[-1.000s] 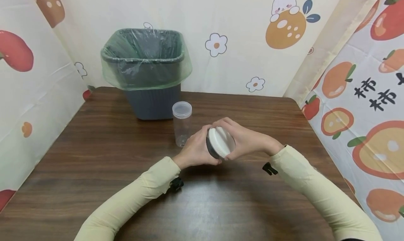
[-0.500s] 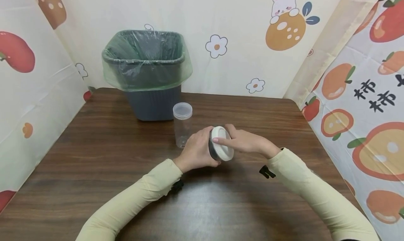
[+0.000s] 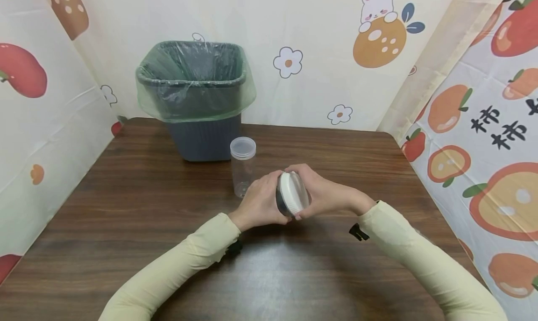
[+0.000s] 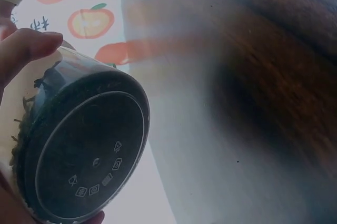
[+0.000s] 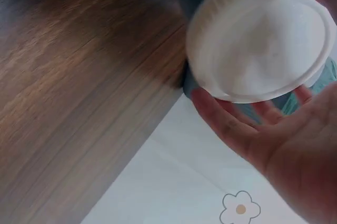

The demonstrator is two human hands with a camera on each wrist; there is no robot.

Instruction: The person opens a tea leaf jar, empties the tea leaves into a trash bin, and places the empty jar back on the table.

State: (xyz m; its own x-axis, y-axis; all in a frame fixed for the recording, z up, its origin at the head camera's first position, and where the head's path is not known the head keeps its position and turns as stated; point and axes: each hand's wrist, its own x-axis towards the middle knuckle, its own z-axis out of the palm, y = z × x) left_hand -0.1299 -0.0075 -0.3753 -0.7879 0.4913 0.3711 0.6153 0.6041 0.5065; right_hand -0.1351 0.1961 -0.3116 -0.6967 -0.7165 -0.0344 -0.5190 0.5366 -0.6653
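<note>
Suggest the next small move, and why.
Probably a small twist of the white lid by the right hand: its fingers sit around the lid's ribbed edge, and the left hand grips the tilted jar, which should brace it. Twist direction isn't clear.

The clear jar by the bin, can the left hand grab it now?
Probably not yet: the left hand is close to the clear jar, but is gripping the white-lidded jar.

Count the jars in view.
2: a white-lidded jar, held tilted between the left hand and right hand, and a clear jar standing on the table near the bin. The bin's floor is hidden, so more could lie there.
</note>
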